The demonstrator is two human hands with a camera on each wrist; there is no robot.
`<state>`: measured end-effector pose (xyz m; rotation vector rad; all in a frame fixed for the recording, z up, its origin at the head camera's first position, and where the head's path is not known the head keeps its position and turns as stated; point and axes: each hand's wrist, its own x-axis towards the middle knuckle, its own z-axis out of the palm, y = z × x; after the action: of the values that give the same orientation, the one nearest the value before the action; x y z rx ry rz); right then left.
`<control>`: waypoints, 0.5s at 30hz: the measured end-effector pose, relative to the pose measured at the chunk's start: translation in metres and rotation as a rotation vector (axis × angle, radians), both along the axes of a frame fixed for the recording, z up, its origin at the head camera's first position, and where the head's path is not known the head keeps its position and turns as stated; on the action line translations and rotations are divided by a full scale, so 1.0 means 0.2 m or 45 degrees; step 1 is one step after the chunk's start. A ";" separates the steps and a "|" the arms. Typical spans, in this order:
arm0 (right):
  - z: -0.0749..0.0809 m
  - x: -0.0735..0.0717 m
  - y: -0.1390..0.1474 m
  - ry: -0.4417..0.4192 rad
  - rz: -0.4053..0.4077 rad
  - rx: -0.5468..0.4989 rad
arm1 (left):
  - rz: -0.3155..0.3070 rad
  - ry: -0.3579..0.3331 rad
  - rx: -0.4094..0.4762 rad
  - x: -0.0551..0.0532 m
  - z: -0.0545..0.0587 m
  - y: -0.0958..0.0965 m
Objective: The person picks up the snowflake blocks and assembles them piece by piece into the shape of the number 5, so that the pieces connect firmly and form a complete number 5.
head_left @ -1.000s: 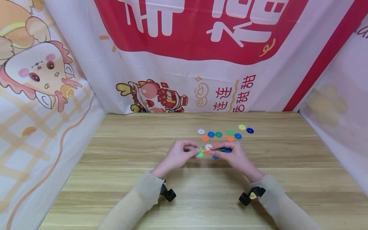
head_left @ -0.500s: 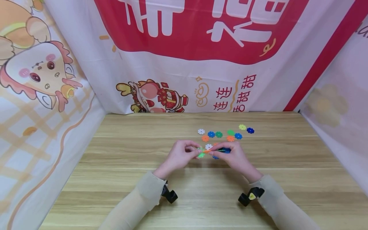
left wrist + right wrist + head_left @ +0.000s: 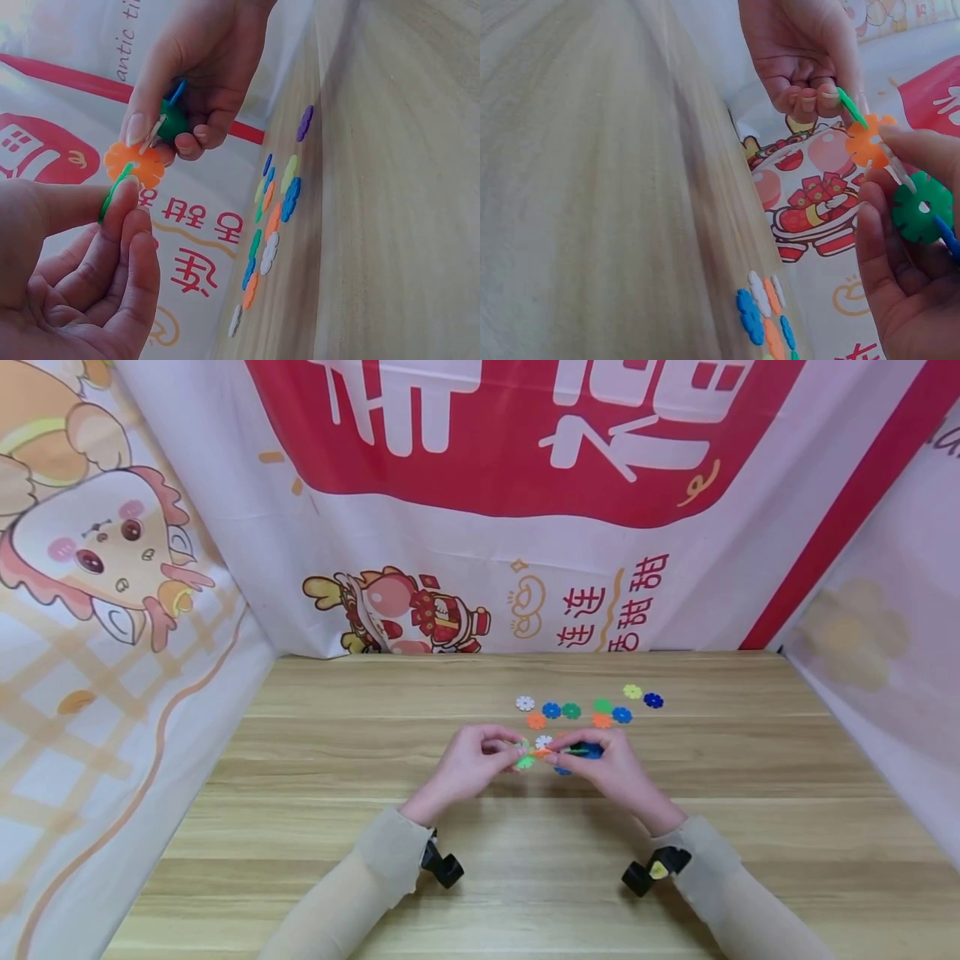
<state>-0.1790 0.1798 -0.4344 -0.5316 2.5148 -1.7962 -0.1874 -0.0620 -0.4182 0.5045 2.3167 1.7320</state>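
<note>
In the head view my left hand [image 3: 465, 768] and right hand [image 3: 611, 768] meet above the table. Thumb and fingers of the left pinch a light green snowflake disc [image 3: 111, 199], seen nearly edge-on in the left wrist view. Its edge is at the notched rim of an orange snowflake disc [image 3: 135, 163]. My right hand pinches that orange disc, part of a joined chain with a white disc [image 3: 898, 169], a dark green disc [image 3: 922, 208] and a blue disc [image 3: 948, 237]. The right fingers curl behind the chain and partly hide it in the head view.
Several loose snowflake discs lie flat on the wooden table [image 3: 375, 735] beyond my hands, among them a white one [image 3: 525, 703], a yellow one [image 3: 632, 692] and a dark blue one [image 3: 654, 701]. A printed cloth [image 3: 450, 543] hangs at the table's back edge.
My left hand has shifted slightly right, toward the right hand, with the light green disc. The orange disc has turned a little and shows more of its face. The loose discs stay put.
</note>
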 end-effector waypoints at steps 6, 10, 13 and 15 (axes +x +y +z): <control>0.01 -0.01 0.02 0.040 0.033 0.057 | 0.008 -0.008 0.000 -0.01 0.01 -0.02; 0.02 -0.01 0.03 0.034 0.036 0.093 | -0.002 -0.013 0.004 -0.02 0.01 -0.02; 0.02 -0.02 0.04 0.023 0.041 0.115 | -0.007 -0.015 0.007 -0.02 0.01 -0.03; 0.02 -0.02 0.04 0.018 0.046 0.121 | -0.009 -0.015 0.009 -0.03 0.01 -0.03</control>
<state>-0.1830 0.1884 -0.4310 -0.5837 2.5661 -1.6573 -0.1925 -0.0676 -0.4167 0.5016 2.2988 1.7359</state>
